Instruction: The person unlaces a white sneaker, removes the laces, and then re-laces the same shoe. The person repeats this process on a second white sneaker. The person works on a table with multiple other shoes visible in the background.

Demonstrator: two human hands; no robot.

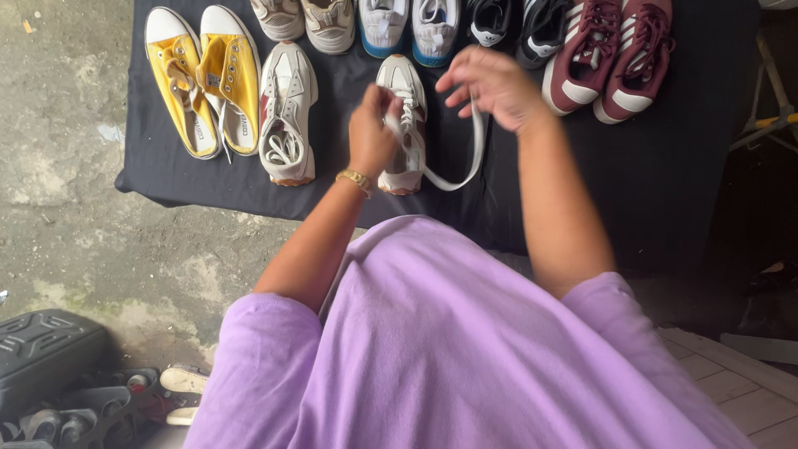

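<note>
Two hands are busy over one white sneaker (405, 116) that sits on the black cloth surface (648, 183). Its long axis runs straight away from the person, toe at the far end, heel near the front edge of the cloth. The left hand (371, 133) is closed, pinching the white shoelace (453, 179) right at the eyelets. The right hand (492, 83) hovers just above and to the right, fingers loosely curled, with the lace running up to it; the slack hangs in a loop past the heel. Just left of it lies the matching white sneaker (287, 112), same heading, and beyond that a yellow canvas pair (204, 79). A maroon striped pair (611, 50) sits at the far right, well apart. Bit blurry around the fingers, honestly.
</note>
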